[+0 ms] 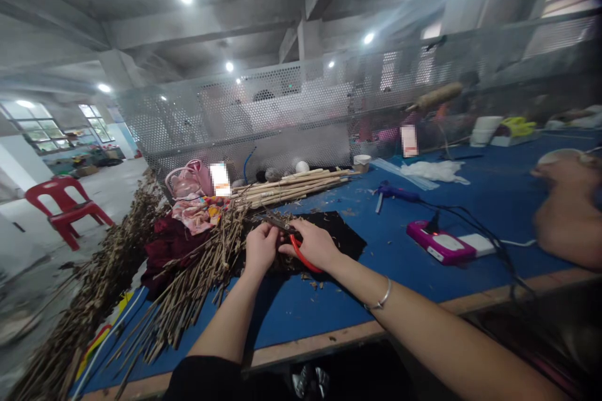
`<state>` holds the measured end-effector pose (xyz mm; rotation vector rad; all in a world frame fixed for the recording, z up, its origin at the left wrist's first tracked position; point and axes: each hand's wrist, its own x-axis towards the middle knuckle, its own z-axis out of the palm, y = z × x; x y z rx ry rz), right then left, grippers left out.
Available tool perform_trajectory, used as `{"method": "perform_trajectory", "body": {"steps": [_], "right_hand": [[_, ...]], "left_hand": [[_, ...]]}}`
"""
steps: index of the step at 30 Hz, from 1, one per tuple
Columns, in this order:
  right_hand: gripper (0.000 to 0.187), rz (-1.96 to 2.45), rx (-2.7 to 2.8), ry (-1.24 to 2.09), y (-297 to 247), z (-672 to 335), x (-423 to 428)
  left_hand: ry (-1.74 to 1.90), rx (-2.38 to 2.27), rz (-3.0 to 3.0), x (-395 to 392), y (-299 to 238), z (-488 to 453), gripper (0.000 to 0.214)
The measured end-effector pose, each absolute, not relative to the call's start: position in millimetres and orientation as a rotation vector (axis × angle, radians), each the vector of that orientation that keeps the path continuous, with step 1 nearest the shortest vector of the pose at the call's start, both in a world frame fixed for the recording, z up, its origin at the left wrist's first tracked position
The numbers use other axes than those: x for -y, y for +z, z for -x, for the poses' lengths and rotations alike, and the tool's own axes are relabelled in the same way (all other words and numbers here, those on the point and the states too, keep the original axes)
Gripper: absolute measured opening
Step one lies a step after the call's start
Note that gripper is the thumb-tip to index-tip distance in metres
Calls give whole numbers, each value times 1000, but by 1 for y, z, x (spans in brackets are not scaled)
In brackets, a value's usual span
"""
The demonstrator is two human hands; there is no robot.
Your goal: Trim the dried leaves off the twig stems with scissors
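Observation:
My right hand (pixel 316 244) is closed around a pair of red-handled scissors (pixel 301 255). Their dark blades point left, toward my left hand (pixel 261 247). My left hand is closed in a pinch just below the blades; what its fingertips hold is too small to make out. Dried plant stems (pixel 188 288) lie in a heap to the left of my hands, with their leafy ends close to my left hand. Under both hands is a black cloth (pixel 345 235) with plant scraps around it on the blue tabletop (pixel 371 288).
Pale sticks (pixel 301 187) lie behind my hands. Right of them are a blue glue gun (pixel 397 192), a magenta power box (pixel 439 242) with cables, and white plastic (pixel 435 171). A blurred co-worker's arm (pixel 569 219) reaches in at right. A red chair (pixel 68 203) stands left.

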<state>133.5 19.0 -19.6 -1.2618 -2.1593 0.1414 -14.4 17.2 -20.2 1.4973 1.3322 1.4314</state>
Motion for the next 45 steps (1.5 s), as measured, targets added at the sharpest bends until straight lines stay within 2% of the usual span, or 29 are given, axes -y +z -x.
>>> {"method": "perform_trajectory", "body": {"steps": [11,18,21,24,26,28,31,39,45], "right_hand": [[33,1221,2159,284,-18,-137,-20],[41,1229,2032,224,-22,-140,-26],[40,1223,2002,253,-23,-142,-29],[39,1182,1998,291,-26,-143,-31],[40,1158,2007,323,-28,-142,-32],[41,1136,2022,355,-29,-142,-32],[43,1104,2044,378,-30,-141,-32],[45,1082,2054,356,-28,-141,-32],[45,1088,2053,375,-25,-141,-30]], "left_hand": [[1390,-1446,-1559,-16,-19,16,25],[1216,-2012,-1811,-14,-2,52,31],[1264,-2358,-1663,-14,8,86,34],[1048,-2594,-1450,-14,7,116,33],[882,-2562,-1448,-16,2,129,29],[862,-2504,-1470,-18,-2,134,23],[961,-2448,-1503,-23,-5,132,21],[1275,-2323,-1517,-29,-2,124,40],[1410,-2164,-1541,-27,-1,122,29]]}}
